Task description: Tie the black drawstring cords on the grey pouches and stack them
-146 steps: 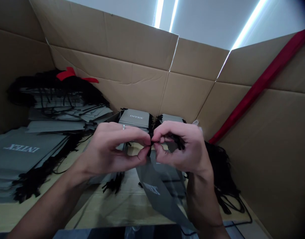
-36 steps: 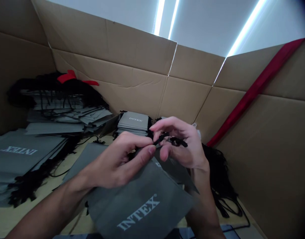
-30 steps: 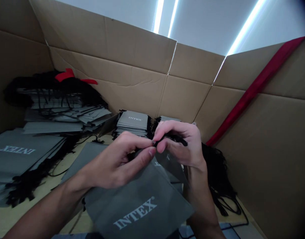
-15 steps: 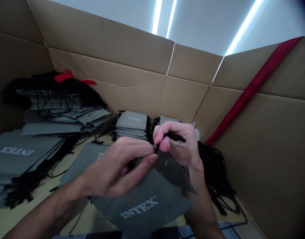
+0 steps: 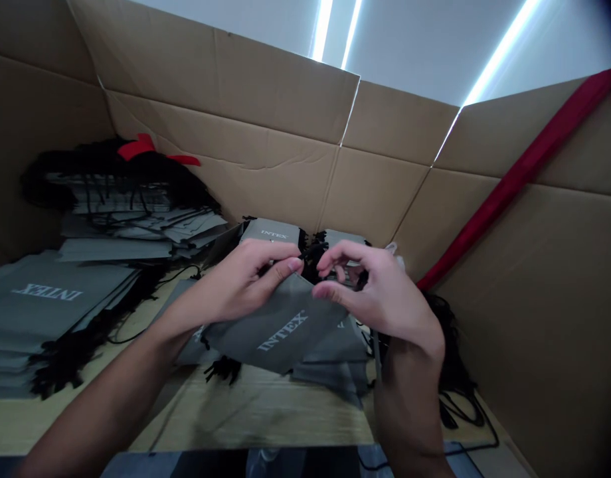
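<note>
Busy at the top of a gray bag (image 5: 273, 338)

The bag, with INTEX on it, hangs tilted over the middle of the table (image 5: 256, 425), near the person. The left hand (image 5: 253, 275) pinches its top corner between thumb and first finger. A black cord (image 5: 315, 252) sticks out there, between the two hands. The right hand (image 5: 380, 292) is just beside it, with thumb and first finger apart. A black bit (image 5: 362, 279) shows by its bent fingers; I cannot tell if they grip it.

The step in hand looks like fixing the cord at the bag's top. I think the next move calls for a firm left pinch while the right fingertips catch the cord.

More bags (image 5: 335, 377) lie just below. A wide pile (image 5: 51, 305) sits by the table's left edge, a tall heap (image 5: 121, 199) fills the far left corner, and a neat stack (image 5: 274, 230) stands at the far edge. A black tangle (image 5: 455, 372) lies along the right edge.
</note>
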Motion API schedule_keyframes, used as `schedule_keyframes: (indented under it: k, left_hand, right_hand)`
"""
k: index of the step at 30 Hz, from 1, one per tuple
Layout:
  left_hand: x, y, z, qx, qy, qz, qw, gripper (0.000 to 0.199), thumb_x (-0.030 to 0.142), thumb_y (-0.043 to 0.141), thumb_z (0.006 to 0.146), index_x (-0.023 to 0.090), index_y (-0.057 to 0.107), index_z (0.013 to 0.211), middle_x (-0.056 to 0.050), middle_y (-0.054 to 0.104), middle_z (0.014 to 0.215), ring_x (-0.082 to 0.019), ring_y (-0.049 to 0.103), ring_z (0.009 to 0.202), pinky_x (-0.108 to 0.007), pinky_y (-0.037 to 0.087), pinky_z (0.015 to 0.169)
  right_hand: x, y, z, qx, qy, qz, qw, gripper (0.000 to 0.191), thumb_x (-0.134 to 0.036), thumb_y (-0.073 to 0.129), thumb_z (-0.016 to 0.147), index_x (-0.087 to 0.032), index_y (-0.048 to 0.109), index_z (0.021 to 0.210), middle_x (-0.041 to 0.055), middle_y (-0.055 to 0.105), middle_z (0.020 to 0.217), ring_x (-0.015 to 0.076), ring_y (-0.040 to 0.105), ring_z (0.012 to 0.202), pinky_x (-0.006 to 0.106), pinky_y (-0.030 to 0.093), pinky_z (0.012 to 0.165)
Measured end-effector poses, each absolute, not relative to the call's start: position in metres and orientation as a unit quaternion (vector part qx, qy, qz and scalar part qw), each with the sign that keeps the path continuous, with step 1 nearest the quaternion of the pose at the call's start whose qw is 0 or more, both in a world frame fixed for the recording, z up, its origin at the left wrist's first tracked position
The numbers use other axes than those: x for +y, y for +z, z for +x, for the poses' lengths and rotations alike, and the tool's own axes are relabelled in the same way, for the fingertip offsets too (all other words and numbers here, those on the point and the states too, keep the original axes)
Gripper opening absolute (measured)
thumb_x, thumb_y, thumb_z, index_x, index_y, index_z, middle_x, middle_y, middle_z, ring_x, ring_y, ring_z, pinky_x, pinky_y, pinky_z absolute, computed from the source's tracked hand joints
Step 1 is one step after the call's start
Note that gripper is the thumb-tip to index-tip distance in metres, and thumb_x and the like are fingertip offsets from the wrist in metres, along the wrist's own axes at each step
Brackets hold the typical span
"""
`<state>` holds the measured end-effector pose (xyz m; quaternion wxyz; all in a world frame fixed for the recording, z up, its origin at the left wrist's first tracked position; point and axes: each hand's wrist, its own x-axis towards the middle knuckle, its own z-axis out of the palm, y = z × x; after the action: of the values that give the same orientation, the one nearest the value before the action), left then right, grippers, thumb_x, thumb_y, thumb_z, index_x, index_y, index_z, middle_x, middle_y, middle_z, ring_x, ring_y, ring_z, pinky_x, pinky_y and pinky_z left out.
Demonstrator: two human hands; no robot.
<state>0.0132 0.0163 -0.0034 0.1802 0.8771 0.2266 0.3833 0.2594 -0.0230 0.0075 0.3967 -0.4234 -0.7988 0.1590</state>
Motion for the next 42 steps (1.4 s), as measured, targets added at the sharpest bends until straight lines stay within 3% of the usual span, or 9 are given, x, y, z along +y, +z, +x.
schedule_keyframes:
  k: [5, 8, 15, 19, 24, 27, 30, 35, 42]
  left_hand:
    - [0.027, -0.002, 0.005, 0.269, 0.397, 0.857, 0.190, 0.037, 0.042, 0.055, 0.113, 0.017, 0.067, 0.088, 0.002, 0.059, 0.078, -0.012, 0.050, 0.072, -0.023, 0.039, 0.065]
    - [0.031, -0.002, -0.012, 0.296, 0.356, 0.862, 0.205, 0.029, 0.045, 0.069, 0.106, 0.018, 0.075, 0.112, 0.001, 0.068, 0.087, -0.012, 0.054, 0.071, -0.021, 0.040, 0.062]
    - [0.027, -0.013, -0.054, 0.370, 0.372, 0.797, 0.298, 0.029, 0.041, 0.084, 0.092, 0.018, 0.067, 0.088, 0.004, 0.057, 0.060, -0.010, 0.053, 0.048, -0.021, 0.039, 0.047]
    - [0.020, -0.021, -0.065, 0.415, 0.512, 0.683, 0.316, 0.035, 0.042, 0.092, 0.082, 0.018, 0.067, 0.089, 0.001, 0.064, 0.067, -0.015, 0.065, 0.050, -0.023, 0.048, 0.047]
    - [0.008, -0.037, -0.062, 0.356, 0.738, 0.473, 0.323, 0.040, 0.029, 0.100, 0.070, 0.016, 0.074, 0.097, -0.006, 0.080, 0.103, -0.022, 0.081, 0.086, -0.033, 0.073, 0.075]
    - [-0.005, -0.057, -0.050, 0.334, 0.769, 0.421, 0.346, 0.040, 0.032, 0.101, 0.073, 0.016, 0.078, 0.102, -0.008, 0.084, 0.106, -0.027, 0.083, 0.100, -0.040, 0.074, 0.092]
    - [-0.021, -0.080, -0.032, 0.393, 0.735, 0.427, 0.350, 0.042, 0.044, 0.099, 0.081, 0.017, 0.081, 0.107, -0.009, 0.086, 0.107, -0.028, 0.084, 0.097, -0.040, 0.071, 0.097]
    - [-0.034, -0.102, -0.028, 0.434, 0.692, 0.451, 0.360, 0.054, 0.053, 0.099, 0.076, 0.014, 0.081, 0.109, -0.012, 0.085, 0.113, -0.026, 0.081, 0.099, -0.034, 0.067, 0.092]
    - [-0.019, -0.114, -0.111, 0.568, 0.623, 0.435, 0.316, 0.049, 0.060, 0.081, 0.075, 0.017, 0.069, 0.096, -0.004, 0.071, 0.082, -0.015, 0.056, 0.058, -0.025, 0.045, 0.050]
  right_hand:
    - [-0.009, 0.003, 0.261, -0.853, 0.123, -0.451, 0.234, 0.022, -0.021, 0.084, 0.093, -0.020, 0.071, 0.076, -0.0025, 0.062, 0.069, 0.0133, 0.047, 0.065, 0.028, 0.034, 0.062]
    - [-0.001, 0.003, 0.258, -0.824, 0.129, -0.486, 0.261, 0.020, -0.019, 0.075, 0.097, -0.020, 0.075, 0.077, -0.0017, 0.064, 0.067, 0.0146, 0.049, 0.065, 0.030, 0.035, 0.062]
    - [0.016, -0.002, 0.257, -0.834, 0.134, -0.471, 0.254, 0.029, -0.048, 0.085, 0.093, -0.020, 0.079, 0.089, 0.0036, 0.078, 0.084, 0.0209, 0.063, 0.077, 0.033, 0.041, 0.070]
    - [0.027, -0.012, 0.251, -0.770, 0.103, -0.498, 0.386, 0.039, -0.047, 0.087, 0.090, -0.018, 0.076, 0.113, 0.0080, 0.079, 0.103, 0.0225, 0.067, 0.085, 0.034, 0.047, 0.076]
    - [0.022, -0.020, 0.231, -0.758, 0.171, -0.514, 0.363, 0.052, -0.068, 0.073, 0.099, -0.016, 0.079, 0.092, 0.0105, 0.080, 0.087, 0.0210, 0.066, 0.073, 0.034, 0.045, 0.068]
    - [0.016, -0.027, 0.209, -0.794, 0.375, -0.415, 0.238, 0.077, -0.086, 0.058, 0.100, -0.013, 0.083, 0.095, 0.0101, 0.081, 0.083, 0.0141, 0.053, 0.057, 0.031, 0.038, 0.057]
    - [0.014, -0.038, 0.179, -0.776, 0.436, -0.339, 0.304, 0.072, -0.083, 0.070, 0.096, -0.012, 0.081, 0.106, 0.0082, 0.081, 0.089, 0.0109, 0.050, 0.060, 0.028, 0.037, 0.059]
    - [0.019, -0.056, 0.152, -0.738, 0.429, -0.367, 0.370, 0.064, -0.079, 0.076, 0.091, -0.015, 0.071, 0.092, 0.0048, 0.072, 0.082, 0.0123, 0.053, 0.065, 0.027, 0.038, 0.060]
    - [0.044, -0.077, 0.160, -0.778, 0.426, -0.410, 0.211, 0.050, -0.051, 0.063, 0.107, -0.015, 0.071, 0.074, 0.0015, 0.065, 0.065, 0.0104, 0.044, 0.055, 0.026, 0.033, 0.056]
